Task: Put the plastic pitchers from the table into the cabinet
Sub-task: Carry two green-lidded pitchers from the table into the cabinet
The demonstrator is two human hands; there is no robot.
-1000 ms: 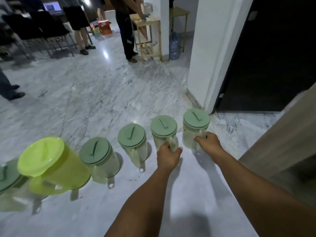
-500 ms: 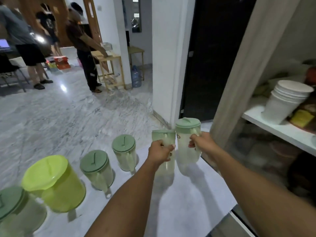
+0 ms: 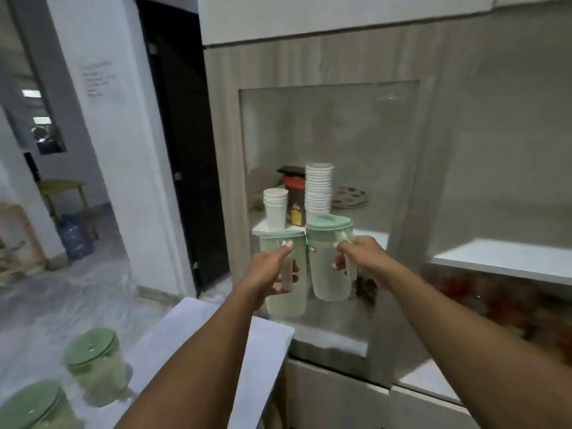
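I hold two clear plastic pitchers with pale green lids, side by side in the air in front of the cabinet (image 3: 408,212). My left hand (image 3: 272,270) grips the handle of the left pitcher (image 3: 286,300). My right hand (image 3: 360,257) grips the handle of the right pitcher (image 3: 326,274), which sits a little higher. Both pitchers hang just below the cabinet's white shelf (image 3: 501,258). Two more green-lidded pitchers stand on the white table (image 3: 263,332) at the lower left: one (image 3: 96,363) upright, another (image 3: 34,407) partly cut off by the frame edge.
On the shelf stand a short stack of white cups (image 3: 275,207), a tall stack of white cups (image 3: 318,188), a dark red jar (image 3: 294,196) and a patterned plate (image 3: 349,196). A dark doorway (image 3: 182,150) lies left of the cabinet. A water bottle (image 3: 74,236) sits on the floor.
Both hands lifted their pitchers off the table and carried them up and right to the cabinet front. My view swung from the table and floor to the cabinet.
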